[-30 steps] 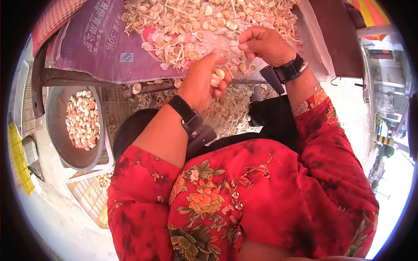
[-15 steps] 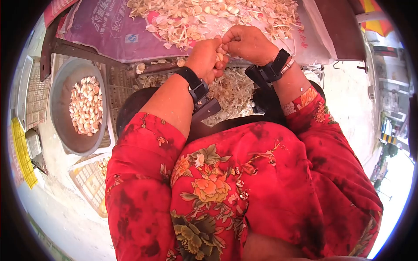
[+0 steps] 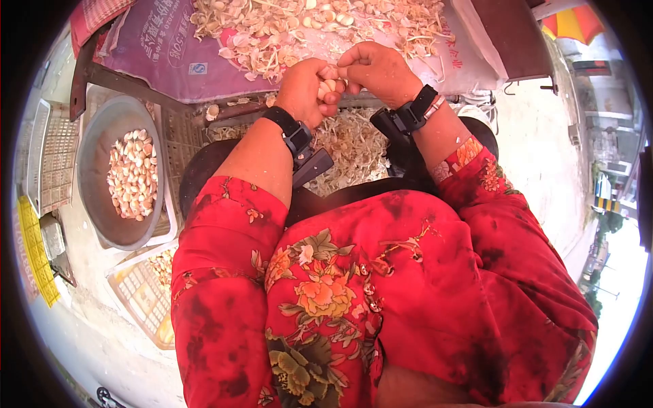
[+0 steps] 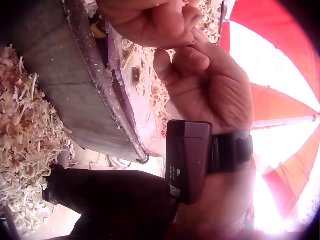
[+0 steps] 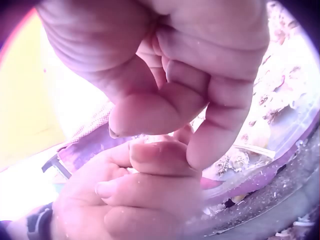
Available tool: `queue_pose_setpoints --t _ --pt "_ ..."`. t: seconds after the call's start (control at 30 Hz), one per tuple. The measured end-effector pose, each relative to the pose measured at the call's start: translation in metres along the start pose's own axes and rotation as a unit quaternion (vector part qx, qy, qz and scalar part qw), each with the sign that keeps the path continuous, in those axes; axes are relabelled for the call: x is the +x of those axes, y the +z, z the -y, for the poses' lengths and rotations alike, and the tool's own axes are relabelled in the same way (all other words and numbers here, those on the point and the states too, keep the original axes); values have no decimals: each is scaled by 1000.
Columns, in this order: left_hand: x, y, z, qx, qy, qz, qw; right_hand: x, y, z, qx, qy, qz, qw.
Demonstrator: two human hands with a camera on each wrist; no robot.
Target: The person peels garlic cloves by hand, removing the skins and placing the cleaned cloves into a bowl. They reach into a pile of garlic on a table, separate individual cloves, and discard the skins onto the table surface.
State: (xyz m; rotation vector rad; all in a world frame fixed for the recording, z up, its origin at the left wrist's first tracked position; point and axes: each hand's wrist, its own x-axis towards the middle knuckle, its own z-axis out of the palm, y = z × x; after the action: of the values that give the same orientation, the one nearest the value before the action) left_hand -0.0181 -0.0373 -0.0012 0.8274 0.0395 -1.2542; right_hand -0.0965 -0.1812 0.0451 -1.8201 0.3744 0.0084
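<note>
Desk (image 3: pixel 520 47): dk brown, partly covd by purple printed sack (image 3: pixel 153 64), sack's pale red-lettered section at R. On sack: broad heap of dry garlic skins (image 3: pixel 269 58), pale cloves (image 3: pixel 331 24) mixed in, some bits nr front edge. Flr (image 3: pixel 534 163): pale, bright at R; lattice crate (image 3: pixel 136 289) lower L, cloves inside. More skins, lower pile (image 3: pixel 350 146), below desk edge; base hidden.

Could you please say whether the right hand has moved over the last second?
Yes: against the blue logo on the sack, the right hand has moved left and downward in the head view.
</note>
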Motion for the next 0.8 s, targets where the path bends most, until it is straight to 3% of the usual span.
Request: queue_pose_setpoints --t 0.07,0.2,0.3,0.33,0.53,0.63,0.8 --pt "-8 4 -1 -6 28 19 999 -4 -12 -9 37 -1 6 999" --pt "-21 12 -8 -19 56 57 997 -14 -27 -9 -102 -22 -37 994" --pt "-23 13 -9 -28 63 81 994 -21 -26 -1 5 3 -16 1000" --pt "-23 13 -9 -31 64 87 994 -24 -25 2 -4 -12 13 1000" --pt "-30 11 -17 5 52 138 989 -17 -16 -4 -41 -121 -2 992" --pt "-37 11 -21 46 34 134 989 -22 -18 14 -66 -71 20 995" --pt "-35 8 -21 116 -5 133 984 -20 -20 17 -32 -22 144 989"
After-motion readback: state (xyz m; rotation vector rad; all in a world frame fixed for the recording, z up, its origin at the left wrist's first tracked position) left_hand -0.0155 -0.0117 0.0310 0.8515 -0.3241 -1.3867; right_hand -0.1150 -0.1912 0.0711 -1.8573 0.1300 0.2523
